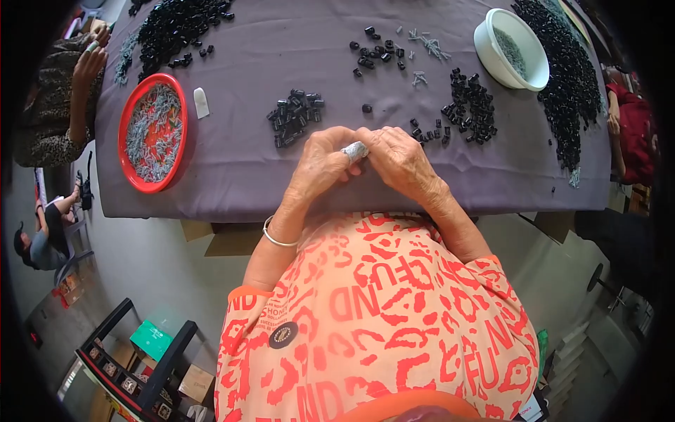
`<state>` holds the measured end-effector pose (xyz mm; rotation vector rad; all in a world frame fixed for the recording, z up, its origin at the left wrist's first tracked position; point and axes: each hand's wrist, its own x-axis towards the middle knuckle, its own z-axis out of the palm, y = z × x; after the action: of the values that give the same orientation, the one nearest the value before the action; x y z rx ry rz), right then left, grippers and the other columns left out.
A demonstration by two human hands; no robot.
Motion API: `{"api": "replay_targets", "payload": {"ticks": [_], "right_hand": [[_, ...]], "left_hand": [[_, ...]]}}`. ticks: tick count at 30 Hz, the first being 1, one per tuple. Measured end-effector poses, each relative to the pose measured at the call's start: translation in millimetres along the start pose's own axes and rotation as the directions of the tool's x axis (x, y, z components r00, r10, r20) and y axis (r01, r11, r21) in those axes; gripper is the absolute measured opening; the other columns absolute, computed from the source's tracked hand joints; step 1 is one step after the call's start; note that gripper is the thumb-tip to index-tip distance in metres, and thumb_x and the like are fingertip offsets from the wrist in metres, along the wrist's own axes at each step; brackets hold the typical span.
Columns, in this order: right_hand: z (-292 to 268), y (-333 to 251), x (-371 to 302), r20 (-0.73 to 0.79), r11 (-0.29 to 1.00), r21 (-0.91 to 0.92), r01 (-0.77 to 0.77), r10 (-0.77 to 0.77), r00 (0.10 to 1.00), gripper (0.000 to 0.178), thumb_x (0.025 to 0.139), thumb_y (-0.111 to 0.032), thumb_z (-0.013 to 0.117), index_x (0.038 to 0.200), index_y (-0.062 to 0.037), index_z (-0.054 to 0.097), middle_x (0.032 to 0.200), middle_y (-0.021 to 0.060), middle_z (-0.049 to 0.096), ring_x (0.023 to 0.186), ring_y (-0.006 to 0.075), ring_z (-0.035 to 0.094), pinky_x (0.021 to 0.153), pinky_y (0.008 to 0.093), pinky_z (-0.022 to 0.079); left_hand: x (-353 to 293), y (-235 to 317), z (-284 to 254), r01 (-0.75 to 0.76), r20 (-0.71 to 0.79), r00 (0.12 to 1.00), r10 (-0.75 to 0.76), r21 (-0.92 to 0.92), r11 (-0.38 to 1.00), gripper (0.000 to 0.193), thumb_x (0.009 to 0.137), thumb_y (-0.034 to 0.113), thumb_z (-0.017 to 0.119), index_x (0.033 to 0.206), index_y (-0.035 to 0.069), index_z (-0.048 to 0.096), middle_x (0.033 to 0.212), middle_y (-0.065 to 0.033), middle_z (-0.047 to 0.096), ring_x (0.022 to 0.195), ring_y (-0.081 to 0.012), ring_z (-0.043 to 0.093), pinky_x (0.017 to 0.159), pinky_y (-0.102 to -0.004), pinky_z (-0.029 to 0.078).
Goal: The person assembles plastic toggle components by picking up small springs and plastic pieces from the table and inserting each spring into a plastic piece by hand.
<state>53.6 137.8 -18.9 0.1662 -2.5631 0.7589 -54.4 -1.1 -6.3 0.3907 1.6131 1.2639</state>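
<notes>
Fingers (377,141) of the left hand (318,163) and the right hand (408,165) meet tip to tip just over the near part of the desk (239,158), bent in a close pinch. Whether anything is grasped between them I cannot tell, since the knuckles cover the spot. A silvery wrap (355,151) sits there, seemingly around the left thumb.

Just beyond the left hand lies a pile of small black pieces (295,116); beyond the right, a looser spread of black pieces (470,105) trails back to the knuckles. One single black piece (367,108) lies between the two groups. Farther across are scattered black pieces (380,53) and some thin grey pins (430,46).

Over to the left, a red tray (184,141) holds many more grey pins (153,133), with a small white piece (201,103) near its rim. At the far right a white bowl (490,60) holds grey bits (510,53), next to a long black heap (562,91). Another big black heap (172,28) is at the far left.

A pale bracelet (278,239) circles the left wrist, above a peach shirt (380,309) printed in orange-red. At the left edge, a co-worker's hands (86,67) are raised close together; at the right edge shows someone's dark red sleeve (638,119).
</notes>
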Motion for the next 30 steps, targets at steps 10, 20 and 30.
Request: {"api": "replay_targets", "payload": {"ticks": [10, 20, 30], "right_hand": [[-14, -12, 9, 0.153, 0.996, 0.018, -0.089, 0.086, 0.985, 0.047, 0.069, -0.001, 0.065, 0.114, -0.0005, 0.052, 0.091, 0.0136, 0.059, 0.086, 0.0295, 0.059, 0.076, 0.0379, 0.047], [31, -9, 28, 0.068, 0.979, 0.205, 0.023, -0.037, 0.997, 0.05, 0.085, -0.041, 0.053, 0.125, -0.0102, 0.051, 0.124, 0.0116, 0.053, 0.115, 0.0283, 0.049, 0.102, 0.0421, 0.034], [36, -5, 26, 0.112, 0.967, 0.246, -0.061, 0.034, 0.993, 0.056, 0.088, -0.051, 0.043, 0.127, -0.0116, 0.048, 0.127, 0.0081, 0.052, 0.124, 0.024, 0.043, 0.107, 0.044, 0.028]], "left_hand": [[0, 3, -3, 0.061, -0.002, 0.998, -0.061, -0.083, 0.995, 0.024, 0.082, 0.014, 0.062, 0.1, -0.002, 0.063, 0.081, -0.0083, 0.066, 0.062, -0.0094, 0.06, 0.051, -0.0216, 0.047], [4, -34, -11, -0.529, 0.084, 0.812, 0.577, 0.524, 0.667, 0.023, 0.082, 0.011, 0.054, 0.103, 0.001, 0.053, 0.095, -0.012, 0.059, 0.092, -0.024, 0.057, 0.078, -0.0347, 0.045], [7, -26, -13, -0.505, 0.217, 0.75, 0.625, 0.798, 0.329, 0.023, 0.08, 0.013, 0.058, 0.099, 0.002, 0.055, 0.095, -0.0131, 0.058, 0.094, -0.0269, 0.056, 0.079, -0.0366, 0.044]]}}
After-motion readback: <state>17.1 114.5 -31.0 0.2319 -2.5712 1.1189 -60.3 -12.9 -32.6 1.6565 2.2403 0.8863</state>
